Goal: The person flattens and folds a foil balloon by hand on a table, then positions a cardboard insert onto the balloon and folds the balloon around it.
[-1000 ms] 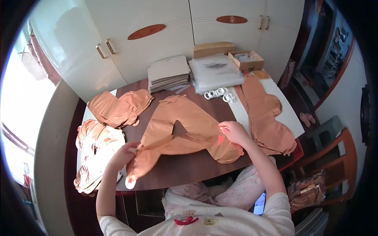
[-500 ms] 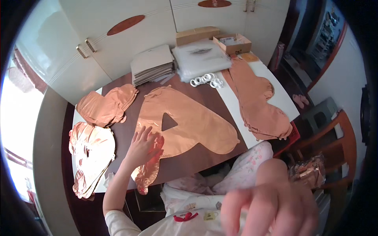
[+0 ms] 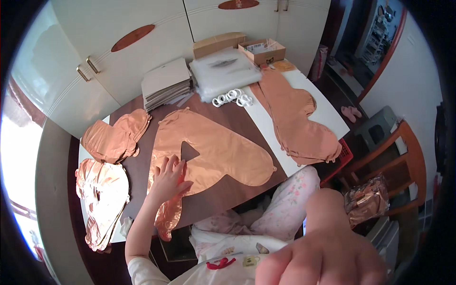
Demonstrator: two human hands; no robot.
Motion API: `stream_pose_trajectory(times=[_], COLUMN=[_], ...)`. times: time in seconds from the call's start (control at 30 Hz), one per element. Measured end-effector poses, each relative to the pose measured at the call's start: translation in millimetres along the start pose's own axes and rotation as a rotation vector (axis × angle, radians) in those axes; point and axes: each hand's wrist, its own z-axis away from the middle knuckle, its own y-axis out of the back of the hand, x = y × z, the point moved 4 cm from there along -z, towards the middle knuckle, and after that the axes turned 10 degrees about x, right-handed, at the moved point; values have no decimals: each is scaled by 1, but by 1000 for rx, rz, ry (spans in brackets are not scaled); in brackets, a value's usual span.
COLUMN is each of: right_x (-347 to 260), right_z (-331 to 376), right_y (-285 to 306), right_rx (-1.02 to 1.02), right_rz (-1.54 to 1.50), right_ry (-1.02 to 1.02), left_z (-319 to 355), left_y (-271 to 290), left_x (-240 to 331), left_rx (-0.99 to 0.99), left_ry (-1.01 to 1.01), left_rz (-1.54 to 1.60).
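Brown-and-white surface [image 3: 242, 118], copper A-shaped foil balloon [image 3: 223, 156] overhanging its near edge, left hand [image 3: 168, 184] spread across it, right hand [image 3: 325, 251] beyond that edge, curled, whether gripping unclear.

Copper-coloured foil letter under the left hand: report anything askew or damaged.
The foil letter looks askew: its near leg by the left hand is crumpled, its tip overhanging the table, while the other leg lies flatter. No tear shows.
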Motion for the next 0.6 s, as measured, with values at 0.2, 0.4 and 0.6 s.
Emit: stream_pose_trajectory(times=[0.2,0.4,0.6], right_x=[40,134,149], right_z=[-41,86,99], right_y=[33,127,127], right_rx=[266,108,129], right_rz=[438,1398,1382], right_ry=[-152,-518,-527], left_z=[-29,-96,-140], left_y=[22,21,-14], left_x=[35,126,191], left_rx=[48,229,163], left_ry=[-113,-466,-604], left_rz=[121,173,276])
